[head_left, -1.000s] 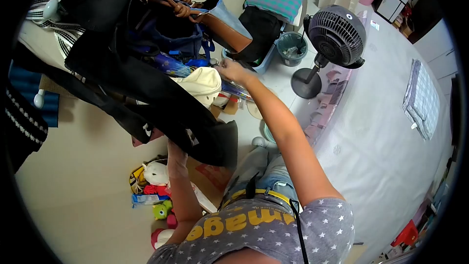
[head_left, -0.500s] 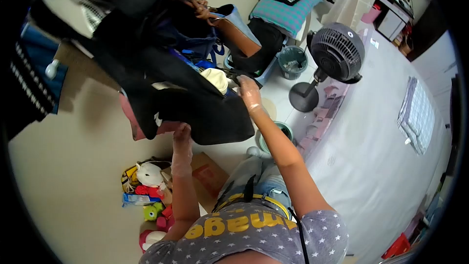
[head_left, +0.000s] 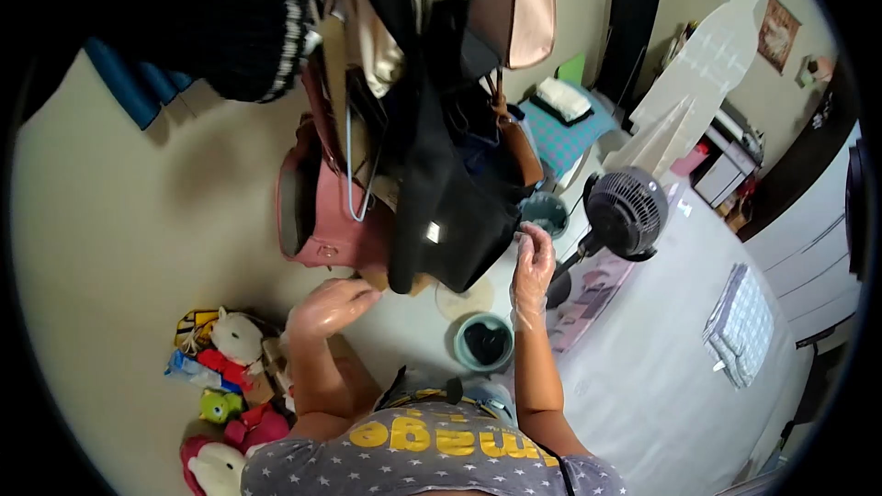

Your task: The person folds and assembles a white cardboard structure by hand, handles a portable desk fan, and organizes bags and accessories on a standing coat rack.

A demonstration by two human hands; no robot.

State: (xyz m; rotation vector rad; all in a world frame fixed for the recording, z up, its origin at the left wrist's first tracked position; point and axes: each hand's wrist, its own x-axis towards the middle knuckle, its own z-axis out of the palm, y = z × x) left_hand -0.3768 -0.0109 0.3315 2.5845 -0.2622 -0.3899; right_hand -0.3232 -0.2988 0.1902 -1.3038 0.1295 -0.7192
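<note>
A long black cloth piece, seemingly a garment (head_left: 450,211), hangs in front of me with a small white tag on it. My right hand (head_left: 533,271), in a clear plastic glove, is by its lower right edge; the fingers are slightly bent and apart, and whether they touch the cloth is unclear. My left hand (head_left: 335,308), also gloved, is below a pink handbag (head_left: 344,220), its fingers stretched toward the garment's lower left corner and holding nothing. A light blue hanger (head_left: 352,193) dangles between the handbag and the garment.
More clothes and a pale pink bag (head_left: 524,9) hang above. Soft toys and a white plush (head_left: 236,335) lie at lower left. A green bucket (head_left: 484,342) stands on the floor. A black fan (head_left: 627,211) stands beside the bed (head_left: 643,367), which holds folded cloth (head_left: 740,321).
The black garment, lifted and spread sideways before, now hangs straight down. Both hands have drawn lower and come off its underside. The view has turned, showing the pink handbag and hanger more fully.
</note>
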